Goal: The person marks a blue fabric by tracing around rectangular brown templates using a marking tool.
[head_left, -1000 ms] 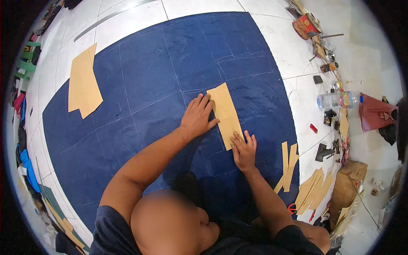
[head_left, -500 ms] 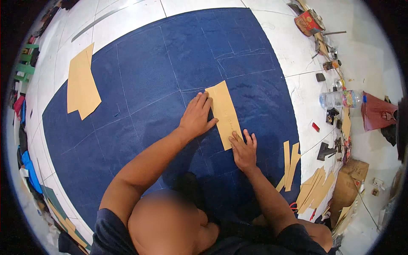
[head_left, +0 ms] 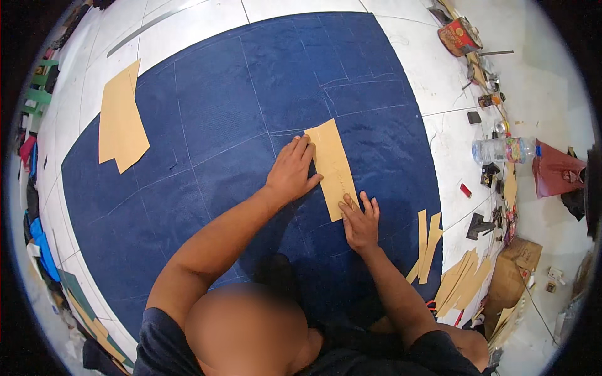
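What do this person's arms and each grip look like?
The left sleeve and right sleeve are short and dark, leaving the forearms bare. The left grip and right grip are ungloved, with no watch or wristband visible.

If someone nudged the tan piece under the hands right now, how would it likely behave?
The tan piece looks thin, so it is probably light. Its crisp edges suggest card-like stiffness, though it could crease. It lies flat on the blue cloth, so it might slide rather than tip.

White floor (head_left: 411, 59) (tiled, quite bright)
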